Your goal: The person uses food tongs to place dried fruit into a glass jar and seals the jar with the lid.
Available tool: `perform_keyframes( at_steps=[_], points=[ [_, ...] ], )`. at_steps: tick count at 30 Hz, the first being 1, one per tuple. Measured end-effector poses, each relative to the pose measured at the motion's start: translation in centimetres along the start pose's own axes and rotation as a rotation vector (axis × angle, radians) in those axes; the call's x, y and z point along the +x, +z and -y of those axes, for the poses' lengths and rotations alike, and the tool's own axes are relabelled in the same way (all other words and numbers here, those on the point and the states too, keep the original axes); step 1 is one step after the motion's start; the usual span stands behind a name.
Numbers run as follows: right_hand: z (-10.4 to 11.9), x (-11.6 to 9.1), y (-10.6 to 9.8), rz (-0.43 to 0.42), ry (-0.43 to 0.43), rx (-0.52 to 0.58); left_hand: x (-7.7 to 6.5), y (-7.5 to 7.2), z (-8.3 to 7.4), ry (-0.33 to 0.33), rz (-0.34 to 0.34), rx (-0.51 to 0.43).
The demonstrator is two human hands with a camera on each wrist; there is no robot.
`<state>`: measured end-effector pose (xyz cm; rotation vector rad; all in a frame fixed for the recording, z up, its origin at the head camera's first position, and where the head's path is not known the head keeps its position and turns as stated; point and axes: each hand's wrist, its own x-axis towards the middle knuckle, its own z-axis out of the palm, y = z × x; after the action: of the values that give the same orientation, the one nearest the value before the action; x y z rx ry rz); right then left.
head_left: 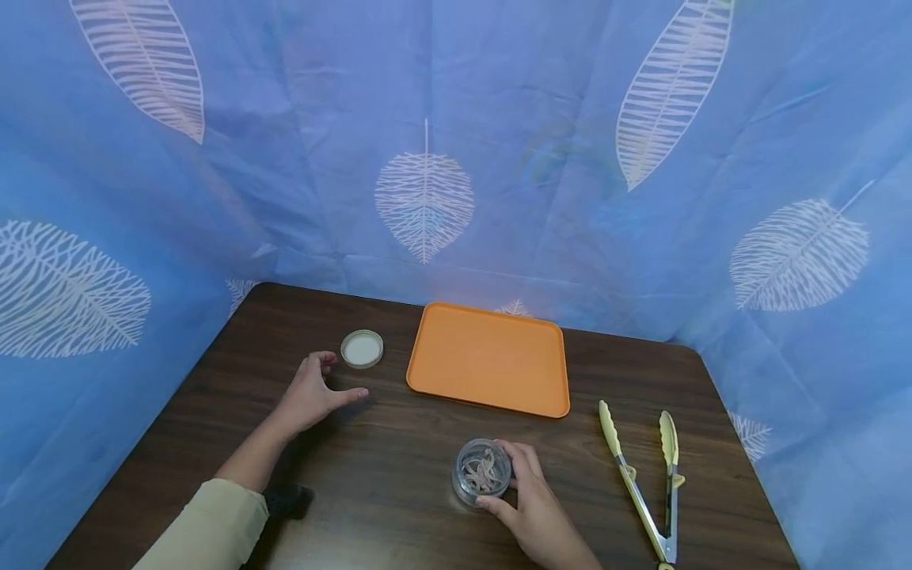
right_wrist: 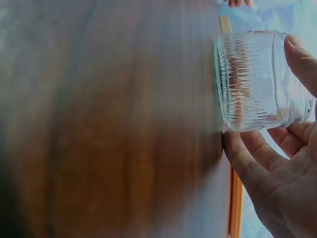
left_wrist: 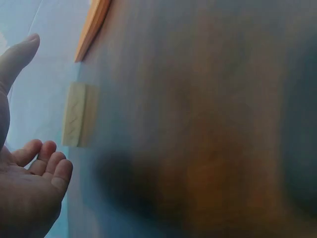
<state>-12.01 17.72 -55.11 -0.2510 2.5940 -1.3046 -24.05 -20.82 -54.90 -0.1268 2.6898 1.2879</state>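
Observation:
In the head view, my right hand (head_left: 533, 507) grips a clear glass jar (head_left: 463, 479), with the thumb on its near side and the fingers round its right side. Thin, tan, string-like pieces (head_left: 480, 471) lie inside the uncovered jar. The right wrist view shows the ribbed glass wall (right_wrist: 242, 82) between thumb and fingers, its base at the tabletop. My left hand (head_left: 309, 400) is beside a round lid (head_left: 362, 349) with a white inner face, thumb and fingers spread apart and holding nothing. In the left wrist view, the lid's pale rim (left_wrist: 74, 114) stands beyond the fingertips.
An orange tray (head_left: 492, 360) lies at the back of the dark wooden table (head_left: 385, 491). On the right are tongs (head_left: 644, 505) with yellow tips, spread apart. A blue curtain (head_left: 527, 95) with white leaf prints encloses the table's back and sides.

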Motion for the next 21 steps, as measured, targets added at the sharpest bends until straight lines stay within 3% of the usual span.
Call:
perform_keyframes(
  at_steps=[6, 11, 21],
  points=[
    [0.0, -0.1, 0.0, -0.002, -0.023, -0.023, 2.8, -1.3, -0.1, 0.016, -0.002, 0.029],
    [-0.3, -0.1, 0.0, -0.012, -0.043, -0.019, 4.6, -1.1, 0.2, 0.014, 0.022, 0.023],
    [-0.6, -0.1, 0.0, 0.017, -0.038, -0.047, 6.3, -0.3, 0.4, 0.019, 0.006, 0.104]
  ],
)
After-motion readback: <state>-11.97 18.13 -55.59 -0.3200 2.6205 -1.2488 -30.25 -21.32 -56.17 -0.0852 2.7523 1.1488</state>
